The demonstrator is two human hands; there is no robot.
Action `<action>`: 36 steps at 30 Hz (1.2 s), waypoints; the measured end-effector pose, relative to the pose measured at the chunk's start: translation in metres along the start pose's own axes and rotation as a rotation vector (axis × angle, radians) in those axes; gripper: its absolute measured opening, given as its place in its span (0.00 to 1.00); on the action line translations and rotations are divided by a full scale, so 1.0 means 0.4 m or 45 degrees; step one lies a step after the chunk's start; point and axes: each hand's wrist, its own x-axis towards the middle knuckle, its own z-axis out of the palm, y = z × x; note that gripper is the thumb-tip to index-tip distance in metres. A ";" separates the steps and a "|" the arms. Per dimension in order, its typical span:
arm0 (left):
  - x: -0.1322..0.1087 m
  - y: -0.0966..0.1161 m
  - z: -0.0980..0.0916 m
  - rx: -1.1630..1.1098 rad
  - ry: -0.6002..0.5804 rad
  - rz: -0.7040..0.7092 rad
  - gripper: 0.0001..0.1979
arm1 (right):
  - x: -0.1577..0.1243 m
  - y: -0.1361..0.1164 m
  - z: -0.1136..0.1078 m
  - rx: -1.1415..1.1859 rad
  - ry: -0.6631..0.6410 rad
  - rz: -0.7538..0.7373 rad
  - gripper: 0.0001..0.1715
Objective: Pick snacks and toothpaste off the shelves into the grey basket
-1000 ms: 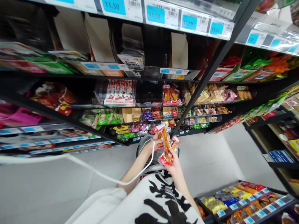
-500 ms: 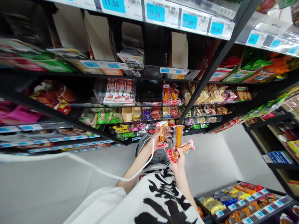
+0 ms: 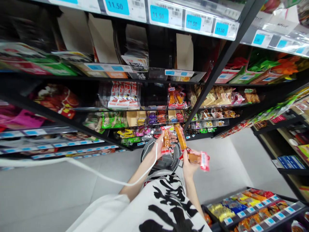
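Observation:
My left hand (image 3: 157, 147) holds a snack packet (image 3: 166, 141) with orange-brown contents and red ends; the fingers show behind it. My right hand (image 3: 189, 167) is closed on two similar packets. One of them, an upright snack packet (image 3: 181, 137), points toward the shelves. The other, a snack packet with a red-and-white end (image 3: 204, 161), sticks out to the right. Beneath both hands, a dark grey basket (image 3: 174, 165) is partly hidden. More packets of a similar orange-and-red look lie in a clear bin (image 3: 177, 96) on the shelf ahead.
Black shelving (image 3: 214, 72) with snack bins and blue price tags stretches across the front. A low snack display (image 3: 253, 209) stands at the lower right, another shelf (image 3: 289, 154) at the far right. A white cable (image 3: 96, 174) crosses the left side above the grey floor (image 3: 60, 196).
My right hand has moved slightly right, and its packets have tilted and spread apart. My left hand stays nearly in place with its packet, which is now turned more toward me.

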 end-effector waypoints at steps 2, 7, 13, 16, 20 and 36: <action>-0.007 -0.003 0.015 -0.032 0.009 -0.006 0.25 | 0.011 -0.016 -0.012 -0.357 -0.141 -0.552 0.08; -0.029 -0.007 0.054 -0.037 0.043 -0.119 0.25 | 0.007 -0.058 -0.015 -0.704 -0.641 -1.160 0.10; -0.011 -0.009 0.017 0.013 0.107 -0.089 0.20 | -0.028 -0.069 0.000 -0.502 -0.847 -0.844 0.04; -0.002 -0.007 -0.005 -0.058 0.059 -0.031 0.19 | -0.036 -0.071 0.004 -0.277 -0.627 -0.374 0.05; -0.007 0.001 -0.007 -0.135 -0.028 0.018 0.19 | -0.023 -0.065 0.011 -0.030 -0.325 0.096 0.14; -0.004 0.002 0.017 0.157 0.059 0.041 0.17 | -0.013 -0.022 0.008 0.270 -0.435 0.851 0.28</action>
